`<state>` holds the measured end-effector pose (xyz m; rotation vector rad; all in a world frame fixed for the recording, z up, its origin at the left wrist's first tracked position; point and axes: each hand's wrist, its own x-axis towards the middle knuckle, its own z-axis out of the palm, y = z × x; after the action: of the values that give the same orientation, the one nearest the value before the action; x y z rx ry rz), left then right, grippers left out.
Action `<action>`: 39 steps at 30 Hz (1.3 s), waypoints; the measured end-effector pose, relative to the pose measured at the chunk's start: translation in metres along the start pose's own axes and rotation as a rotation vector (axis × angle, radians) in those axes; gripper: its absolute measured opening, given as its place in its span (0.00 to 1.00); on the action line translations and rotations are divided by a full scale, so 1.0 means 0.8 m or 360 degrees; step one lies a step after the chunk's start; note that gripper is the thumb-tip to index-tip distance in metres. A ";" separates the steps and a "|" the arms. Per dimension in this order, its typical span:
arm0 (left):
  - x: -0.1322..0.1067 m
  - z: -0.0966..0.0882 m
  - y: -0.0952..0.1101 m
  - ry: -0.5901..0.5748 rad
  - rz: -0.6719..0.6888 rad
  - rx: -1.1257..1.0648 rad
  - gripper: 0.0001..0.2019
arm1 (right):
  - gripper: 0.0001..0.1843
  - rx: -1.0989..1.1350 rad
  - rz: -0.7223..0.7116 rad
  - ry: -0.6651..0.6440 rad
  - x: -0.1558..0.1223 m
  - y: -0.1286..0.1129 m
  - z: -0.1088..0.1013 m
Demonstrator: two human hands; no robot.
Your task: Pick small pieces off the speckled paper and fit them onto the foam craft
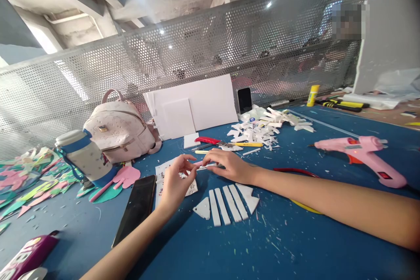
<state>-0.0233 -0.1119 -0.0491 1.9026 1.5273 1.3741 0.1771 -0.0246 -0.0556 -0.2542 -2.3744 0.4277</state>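
My left hand (175, 181) and my right hand (229, 164) meet over the blue table (262, 245), both pinching a thin white foam strip (206, 166) with a pink tip between them. Just below my hands lie several cut white foam pieces (228, 203): long strips flanked by two triangular bits. A sheet of white paper or foam (160, 173) lies under my left hand.
A black phone (136, 208) lies left of my left arm. A pink glue gun (364, 155) rests at the right. Behind are foam scraps (262, 129), white boards (193, 105), red-handled scissors (208, 141), a pink backpack (120, 129), a bottle (83, 155) and coloured paper cut-outs (29, 179).
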 end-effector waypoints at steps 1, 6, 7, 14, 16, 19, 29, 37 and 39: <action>-0.001 0.001 0.001 -0.0013 0.0028 0.0009 0.08 | 0.09 0.0002 -0.0014 -0.0007 0.000 -0.001 0.000; -0.003 0.002 0.001 -0.0079 0.0112 0.0019 0.08 | 0.10 -0.0066 -0.0047 0.0029 -0.001 0.003 0.003; -0.003 0.001 0.002 -0.0112 0.0123 0.0012 0.08 | 0.10 -0.0087 -0.0046 0.0041 -0.001 0.003 0.003; 0.030 -0.044 -0.011 -0.0120 0.0124 0.0018 0.10 | 0.08 -0.0127 0.0036 0.0164 -0.001 0.007 0.004; 0.043 -0.068 -0.027 -0.0140 0.0107 0.0181 0.11 | 0.08 -0.0136 0.0076 0.0193 -0.001 0.009 0.005; 0.056 -0.095 -0.055 -0.0438 -0.0005 0.0526 0.11 | 0.07 -0.0147 0.0090 0.0194 -0.002 0.011 0.005; 0.058 -0.101 -0.080 -0.0591 -0.0062 0.0831 0.10 | 0.08 -0.0180 0.0112 0.0140 -0.002 0.007 0.003; 0.056 -0.098 -0.092 -0.0527 -0.0022 0.0929 0.11 | 0.08 -0.0168 0.0100 0.0120 -0.001 0.007 0.003; 0.056 -0.098 -0.093 -0.0521 -0.0020 0.0945 0.11 | 0.08 -0.0168 0.0101 0.0117 -0.002 0.007 0.003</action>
<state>-0.1317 -0.0686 -0.0465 2.2938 1.8967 0.5805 0.1770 -0.0207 -0.0599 -0.3885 -2.3244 0.3175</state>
